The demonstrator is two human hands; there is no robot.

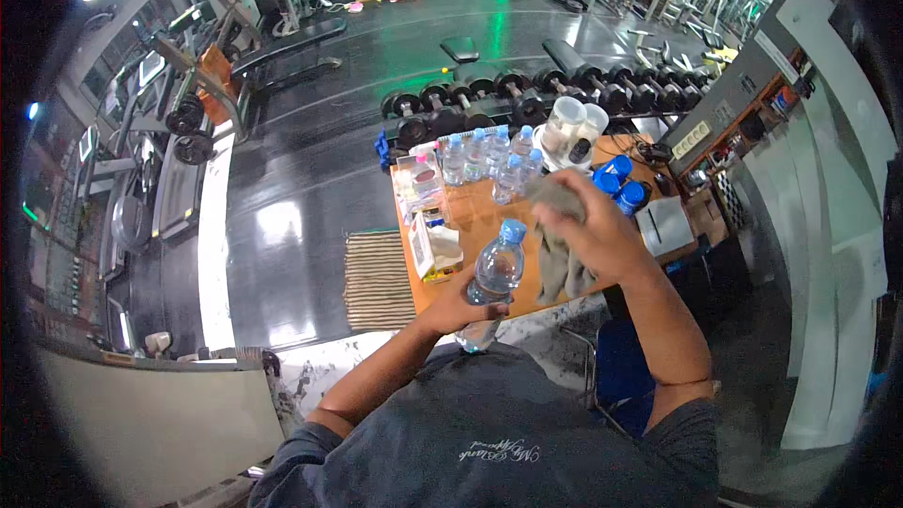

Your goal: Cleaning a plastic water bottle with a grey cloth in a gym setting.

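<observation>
Close to my chest, my left hand [462, 307] grips a clear plastic water bottle [499, 264] with a blue cap, held upright and slightly tilted. My right hand [589, 226] is up over the table to the right of the bottle and holds a grey-brown cloth [564, 264], part bunched at the fingers and part hanging down. The bunched end is blurred. Behind both hands, several small water bottles [476, 155] with blue caps stand grouped on the orange-brown wooden tabletop [469, 212].
On the table's left are a clear plastic box [422, 187] and a tissue box [428, 250]. White-lidded tubs [566, 120], blue canisters [616, 173] and a white box [663, 226] stand to the right. A dumbbell rack [529, 102] runs behind. A striped mat [379, 281] lies on the floor.
</observation>
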